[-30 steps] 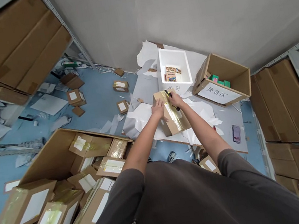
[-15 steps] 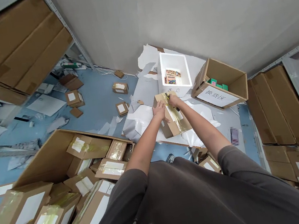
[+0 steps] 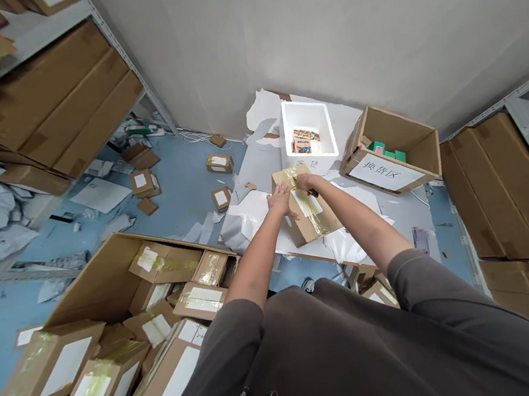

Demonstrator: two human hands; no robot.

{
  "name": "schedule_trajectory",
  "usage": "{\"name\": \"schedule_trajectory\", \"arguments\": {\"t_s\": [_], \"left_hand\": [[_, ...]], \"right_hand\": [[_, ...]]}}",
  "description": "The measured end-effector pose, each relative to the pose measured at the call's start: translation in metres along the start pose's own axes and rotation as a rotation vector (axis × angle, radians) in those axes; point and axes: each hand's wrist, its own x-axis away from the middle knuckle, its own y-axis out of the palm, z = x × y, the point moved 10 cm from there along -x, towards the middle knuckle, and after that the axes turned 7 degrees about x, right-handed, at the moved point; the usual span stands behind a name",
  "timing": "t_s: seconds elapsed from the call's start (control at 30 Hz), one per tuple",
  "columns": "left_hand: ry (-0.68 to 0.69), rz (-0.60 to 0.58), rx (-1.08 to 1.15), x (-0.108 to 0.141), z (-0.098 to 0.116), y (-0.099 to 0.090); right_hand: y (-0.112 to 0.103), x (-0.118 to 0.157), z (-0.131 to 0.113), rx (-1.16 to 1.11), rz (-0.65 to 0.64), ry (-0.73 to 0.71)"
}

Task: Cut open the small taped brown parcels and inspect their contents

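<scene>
Left hand [image 3: 282, 200] lies spread on the box [image 3: 305, 224], right hand [image 3: 306, 182] clamps a dark tool [image 3: 314, 193] at the tape [image 3: 318, 221], apparently slitting it; the next stroke requires firm bracing.

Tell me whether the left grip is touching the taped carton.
Touching. The head view shows the left grip laid open on top of the taped carton, with no gap showing.
</scene>
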Motion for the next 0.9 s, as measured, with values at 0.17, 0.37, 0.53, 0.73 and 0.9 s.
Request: {"name": "schedule_trajectory", "arguments": {"t_s": [0.17,0.37,0.53,0.73,0.9], "left_hand": [[-0.007,-0.012,-0.017,-0.003,-0.001,0.002],[-0.022,-0.018,-0.060,-0.006,-0.003,0.002],[-0.045,-0.043,-0.089,-0.010,-0.005,0.005],[-0.044,-0.035,-0.111,-0.016,-0.007,0.007],[-0.041,-0.037,-0.122,-0.013,-0.009,0.006]], "right_hand": [[0.034,0.039,0.035,0.197,-0.265,0.107],[0.073,0.104,0.071,0.247,-0.363,0.057],[0.104,0.148,0.092,0.169,-0.428,0.079],[0.123,0.184,0.111,0.206,-0.413,0.111],[0.131,0.197,0.114,0.130,-0.400,0.128]]}}
